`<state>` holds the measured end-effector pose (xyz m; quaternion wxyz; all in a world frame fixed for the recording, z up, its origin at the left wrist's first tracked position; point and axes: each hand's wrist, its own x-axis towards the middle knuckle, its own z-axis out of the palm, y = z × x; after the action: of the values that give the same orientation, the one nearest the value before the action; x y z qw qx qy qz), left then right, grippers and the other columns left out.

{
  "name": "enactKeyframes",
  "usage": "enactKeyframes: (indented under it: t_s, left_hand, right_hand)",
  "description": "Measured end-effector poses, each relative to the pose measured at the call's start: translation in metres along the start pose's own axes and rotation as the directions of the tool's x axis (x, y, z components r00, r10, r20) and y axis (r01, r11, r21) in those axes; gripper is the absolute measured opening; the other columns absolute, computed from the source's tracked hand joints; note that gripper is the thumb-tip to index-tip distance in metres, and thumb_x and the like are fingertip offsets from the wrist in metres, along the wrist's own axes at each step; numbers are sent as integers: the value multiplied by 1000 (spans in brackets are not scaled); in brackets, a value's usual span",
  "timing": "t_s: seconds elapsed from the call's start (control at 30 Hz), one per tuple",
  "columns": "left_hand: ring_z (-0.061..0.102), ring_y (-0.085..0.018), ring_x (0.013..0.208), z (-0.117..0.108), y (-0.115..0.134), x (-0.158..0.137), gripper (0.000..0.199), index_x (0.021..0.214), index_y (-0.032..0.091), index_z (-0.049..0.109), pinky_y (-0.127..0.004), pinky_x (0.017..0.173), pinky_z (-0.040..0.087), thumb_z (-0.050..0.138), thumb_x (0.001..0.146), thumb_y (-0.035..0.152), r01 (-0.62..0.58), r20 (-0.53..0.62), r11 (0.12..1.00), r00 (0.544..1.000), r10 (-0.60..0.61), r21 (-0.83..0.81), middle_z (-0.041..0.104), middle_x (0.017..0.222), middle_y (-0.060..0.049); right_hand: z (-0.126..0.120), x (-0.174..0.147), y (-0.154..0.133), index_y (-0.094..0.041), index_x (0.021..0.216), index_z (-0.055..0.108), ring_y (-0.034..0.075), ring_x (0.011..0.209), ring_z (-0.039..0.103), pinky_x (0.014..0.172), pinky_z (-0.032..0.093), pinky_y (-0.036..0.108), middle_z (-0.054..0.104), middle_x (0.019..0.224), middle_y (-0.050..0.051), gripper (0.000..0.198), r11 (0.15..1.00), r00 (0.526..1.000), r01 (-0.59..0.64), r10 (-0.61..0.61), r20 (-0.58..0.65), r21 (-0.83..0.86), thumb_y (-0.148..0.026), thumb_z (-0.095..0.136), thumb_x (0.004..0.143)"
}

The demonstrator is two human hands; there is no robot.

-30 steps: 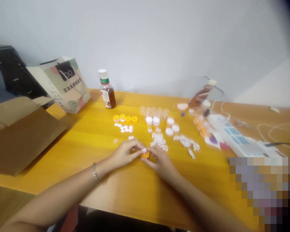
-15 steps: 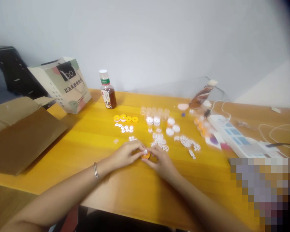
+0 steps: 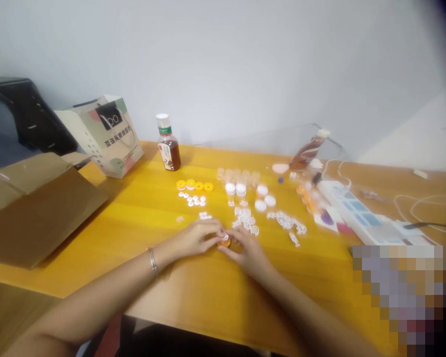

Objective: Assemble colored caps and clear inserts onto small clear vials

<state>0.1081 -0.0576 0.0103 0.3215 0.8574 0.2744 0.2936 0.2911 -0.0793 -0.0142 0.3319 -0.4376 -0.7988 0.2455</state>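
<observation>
Close together over the table, my left hand (image 3: 200,237) and my right hand (image 3: 248,246) meet at a small round orange disc (image 3: 225,243). A small white plastic piece (image 3: 226,237) sits on top of the disc. The fingers of my left hand are closed at the white piece, its thumb by the disc's left edge. My right thumb and fingers pinch the disc from the right. Just beyond the hands lie small white parts (image 3: 204,215) and cut-out white plastic pieces (image 3: 245,218). Fingers partly hide the disc.
Yellow rings (image 3: 199,186), white round buttons (image 3: 196,201), white discs (image 3: 241,189) and clear cups (image 3: 241,176) are grouped farther back. Two drink bottles (image 3: 170,153) stand behind. A cardboard box (image 3: 40,213) and paper bag (image 3: 115,139) occupy the left; a power strip (image 3: 367,213) lies right.
The view has shifted slightly. Both hands stay together at the orange disc; the left fingers now cover more of the white piece on it.
</observation>
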Motion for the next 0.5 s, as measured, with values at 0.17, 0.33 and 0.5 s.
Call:
enactKeyframes:
  t_s: [0.17, 0.33, 0.5]
  left_hand:
    - [56, -12, 81, 1, 0, -2, 12, 81, 15, 56, -25, 75, 43, 47, 85, 22, 23, -9, 1000, 1000, -23, -5, 61, 88, -5]
    - [56, -13, 80, 2, 1, -4, 13, 82, 15, 57, -26, 74, 44, 49, 83, 25, 68, -55, 997, 996, -70, -40, 61, 87, -5]
    - [57, -13, 77, 1, 7, -4, 14, 81, 14, 56, -26, 71, 45, 54, 80, 27, 139, -149, 968, 974, -171, -208, 61, 84, -6]
  right_hand:
    - [1, -2, 3, -20, 91, 59, 16, 71, 52, 63, 43, 27, 54, 75, 3, 21, 1000, 1000, 6, -6, 5, -13, -23, 64, 70]
    - [0, -3, 1, -20, 88, 60, 16, 70, 51, 63, 43, 28, 55, 75, 2, 17, 998, 1000, -27, 27, -3, 57, -24, 61, 71]
    - [1, -2, -7, -20, 90, 56, 13, 64, 52, 61, 44, 27, 58, 74, 1, 23, 850, 969, -246, 217, 116, 465, -32, 62, 72]
